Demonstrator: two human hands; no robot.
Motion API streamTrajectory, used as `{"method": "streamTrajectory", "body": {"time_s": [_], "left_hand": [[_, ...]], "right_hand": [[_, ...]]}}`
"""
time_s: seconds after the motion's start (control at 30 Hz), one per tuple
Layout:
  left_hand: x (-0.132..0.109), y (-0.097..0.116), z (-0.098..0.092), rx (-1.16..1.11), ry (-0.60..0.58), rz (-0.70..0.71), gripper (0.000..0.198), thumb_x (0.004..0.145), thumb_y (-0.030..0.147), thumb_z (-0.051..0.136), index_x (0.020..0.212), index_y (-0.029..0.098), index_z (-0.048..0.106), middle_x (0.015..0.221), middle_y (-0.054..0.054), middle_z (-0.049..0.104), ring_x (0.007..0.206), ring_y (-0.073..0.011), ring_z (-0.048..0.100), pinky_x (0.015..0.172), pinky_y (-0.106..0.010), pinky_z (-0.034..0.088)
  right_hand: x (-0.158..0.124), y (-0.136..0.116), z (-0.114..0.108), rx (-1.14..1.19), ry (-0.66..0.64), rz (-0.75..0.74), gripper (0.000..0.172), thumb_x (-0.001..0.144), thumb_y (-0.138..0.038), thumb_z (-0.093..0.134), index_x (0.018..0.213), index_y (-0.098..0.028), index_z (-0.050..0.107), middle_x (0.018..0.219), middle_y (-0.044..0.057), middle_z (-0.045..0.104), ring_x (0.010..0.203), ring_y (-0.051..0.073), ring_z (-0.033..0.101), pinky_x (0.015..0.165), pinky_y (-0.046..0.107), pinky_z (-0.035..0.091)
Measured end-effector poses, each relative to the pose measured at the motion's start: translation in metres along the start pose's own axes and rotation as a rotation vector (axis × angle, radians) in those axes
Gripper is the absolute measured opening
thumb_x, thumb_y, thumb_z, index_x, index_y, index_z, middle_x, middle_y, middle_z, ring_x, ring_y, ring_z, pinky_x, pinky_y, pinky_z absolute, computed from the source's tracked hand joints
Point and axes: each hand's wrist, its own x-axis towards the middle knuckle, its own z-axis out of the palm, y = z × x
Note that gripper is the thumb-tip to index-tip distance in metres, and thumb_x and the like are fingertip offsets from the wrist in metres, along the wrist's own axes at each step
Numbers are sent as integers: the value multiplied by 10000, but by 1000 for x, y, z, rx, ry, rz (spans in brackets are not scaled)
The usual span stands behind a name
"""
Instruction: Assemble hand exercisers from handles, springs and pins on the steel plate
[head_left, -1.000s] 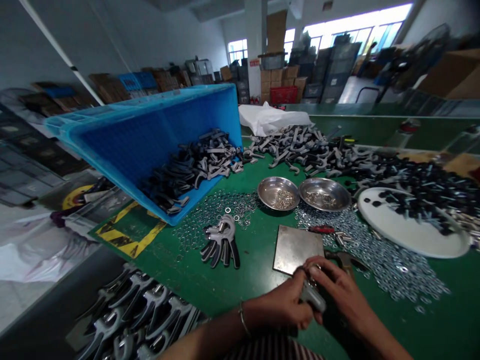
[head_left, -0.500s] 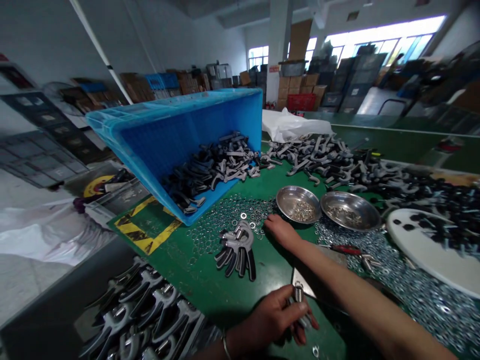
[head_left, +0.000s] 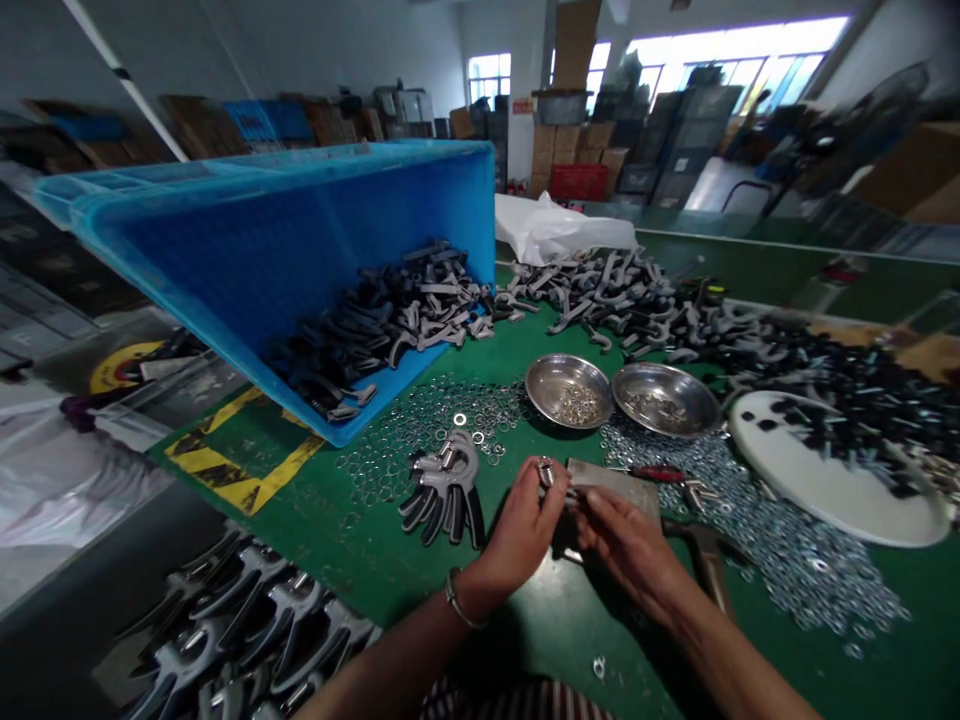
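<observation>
My left hand (head_left: 525,525) is closed around a spring clamp, whose silver coil spring (head_left: 547,472) pokes up above the fingers. Most of the clamp is hidden in the palm. Close on its right, my right hand (head_left: 626,545) has thumb and fingertips pinched together by the clamp; what they hold is too small to make out. Both hands are over a metal plate (head_left: 611,482) on the green table. A cluster of grey and black spring clamps (head_left: 450,490) lies left of my left hand, with loose metal rings (head_left: 420,420) scattered behind it.
A tipped blue crate (head_left: 300,215) holds grey and black clamp parts. Two steel bowls (head_left: 568,362) (head_left: 666,372) contain small metal pieces. A hammer (head_left: 709,560), a red-handled screwdriver (head_left: 658,474), many nuts (head_left: 795,560) and a white tray (head_left: 810,490) lie right. Clamps (head_left: 255,620) fill the lower left.
My right hand has come back from the rings beside the bowl to meet my left hand. The left hand has risen forward with the spring clamp. The view has shifted somewhat.
</observation>
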Motion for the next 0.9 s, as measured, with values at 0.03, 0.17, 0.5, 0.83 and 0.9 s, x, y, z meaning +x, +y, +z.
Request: {"method": "streamTrajectory", "body": {"time_s": [0.03,0.17,0.5,0.83,0.9], "left_hand": [[-1,1,6,32,-20,1,229,1024,340,394,1042,183,561,1045,-81,583,1015,-194,557,961,-331,413],[-10,1,24,119,-53,-37,201,1021,339,400,1057,192,533,1051,-80,562,1014,-203,531,970,-343,393],[-16,39,32,-36,-139,-146,254,1011,390,405,999,191,562,988,-61,622,942,-196,577,884,-311,429],[-6,5,48,-76,-136,-265,379,961,539,458,930,186,594,891,-59,659,841,-198,603,804,-311,466],[2,6,52,-78,-121,-292,447,929,609,464,905,183,599,862,-70,668,814,-202,617,769,-311,483]], "right_hand": [[-5,0,1,146,-11,64,346,889,-487,656,1051,-182,682,868,45,702,703,154,655,676,289,541],[-13,0,0,321,-39,138,337,818,-460,750,984,-172,696,860,56,710,723,160,663,639,272,538],[-45,-5,-17,-674,216,-669,175,888,-331,652,1041,-274,711,971,80,748,893,263,699,820,415,567],[-26,-32,-131,-1274,173,-425,281,979,-374,507,1169,-256,677,1061,56,737,958,224,689,858,339,522],[-8,-59,-185,-1301,408,-371,351,1024,-331,381,1129,-165,671,1069,131,706,982,261,662,879,405,497]]}}
